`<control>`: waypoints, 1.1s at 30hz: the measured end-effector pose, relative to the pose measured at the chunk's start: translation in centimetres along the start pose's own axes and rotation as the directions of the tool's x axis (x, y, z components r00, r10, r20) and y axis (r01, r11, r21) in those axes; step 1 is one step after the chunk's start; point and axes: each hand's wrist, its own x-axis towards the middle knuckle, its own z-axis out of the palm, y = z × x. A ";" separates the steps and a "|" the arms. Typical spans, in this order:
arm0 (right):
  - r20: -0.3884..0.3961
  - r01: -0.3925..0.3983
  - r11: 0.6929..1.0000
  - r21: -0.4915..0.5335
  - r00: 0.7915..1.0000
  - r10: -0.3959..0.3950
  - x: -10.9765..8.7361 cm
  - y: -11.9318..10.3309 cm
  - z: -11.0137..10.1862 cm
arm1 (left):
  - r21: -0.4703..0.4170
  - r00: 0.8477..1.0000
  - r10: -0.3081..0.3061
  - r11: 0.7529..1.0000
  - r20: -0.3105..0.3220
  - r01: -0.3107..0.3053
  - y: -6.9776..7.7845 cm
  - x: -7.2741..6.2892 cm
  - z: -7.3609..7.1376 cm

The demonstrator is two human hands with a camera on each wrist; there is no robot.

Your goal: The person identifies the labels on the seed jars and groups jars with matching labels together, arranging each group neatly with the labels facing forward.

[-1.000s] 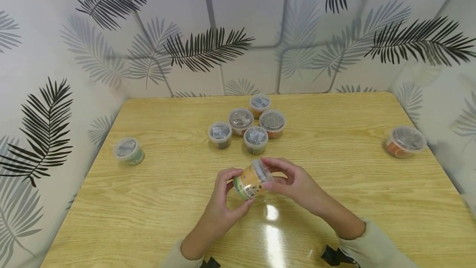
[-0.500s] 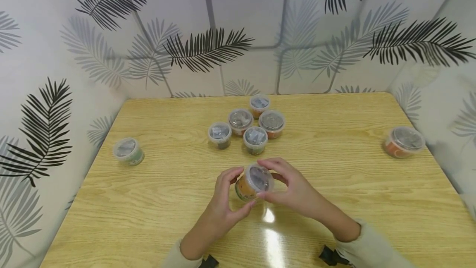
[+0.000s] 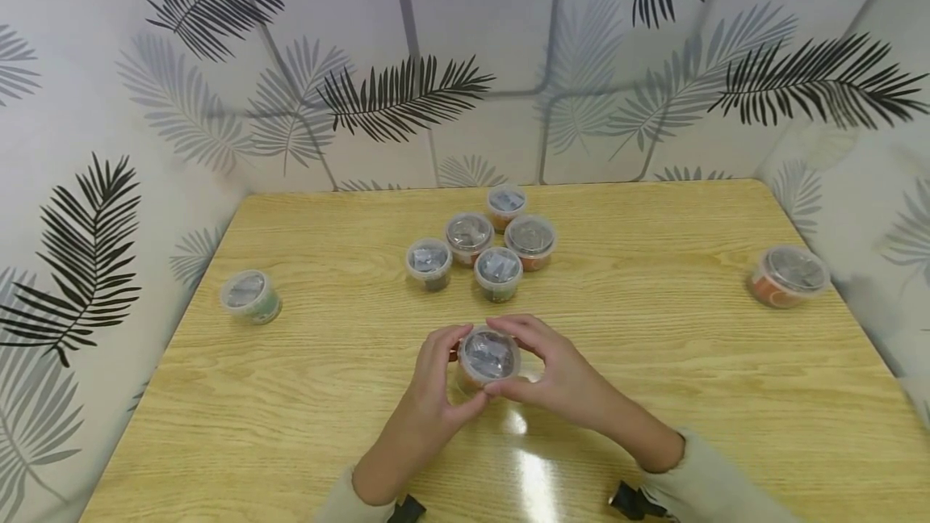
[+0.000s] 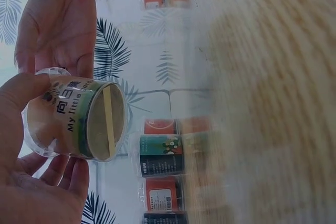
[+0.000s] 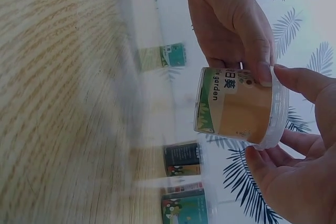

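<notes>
Head view, lower centre — left hand (image 3: 434, 395) and right hand (image 3: 563, 371) both grip a clear-lidded "My little garden" cup (image 3: 488, 355).

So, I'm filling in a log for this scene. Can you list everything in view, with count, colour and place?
Held cup: one, orange and green with clear lid, between both hands
Grouped cups: five, three orange-red and two darker, far middle of the table
Left cup: one, green, near the left edge
Right cup: one, orange-red, near the right edge
Table: one, yellow wood, under the cups
Backdrop: one, pale with black and grey leaves, behind and beside the table
Sleeves: two, pale beige, bottom of the head view
Wrist devices: two, black, by the cuffs
Left grip: one, bare, round the held cup
Right grip: one, bare, at its lid
</notes>
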 end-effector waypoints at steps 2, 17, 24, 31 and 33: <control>0.003 -0.006 1.000 -0.011 1.000 0.006 0.0 0.1 0.1 | -0.009 0.999 -0.037 0.999 0.013 0.038 0.0 0.0 0.1; 0.044 0.032 0.998 -0.059 0.999 -0.030 0.9 1.1 0.4 | -0.023 0.990 -0.133 0.991 0.037 0.134 -0.5 0.5 -0.1; 0.005 0.067 0.986 -0.155 0.998 -0.067 1.8 1.7 -0.1 | -0.009 0.979 -0.199 0.980 0.036 0.200 -1.9 1.1 -1.0; -0.088 0.022 0.948 -0.317 0.995 -0.053 4.0 3.4 -1.3 | -0.040 0.937 -0.348 0.936 0.031 0.349 -3.9 2.1 -2.5; -0.095 0.022 0.937 -0.349 0.994 -0.058 4.6 4.0 -1.4 | -0.034 0.923 -0.383 0.923 0.026 0.384 -4.5 2.4 -2.9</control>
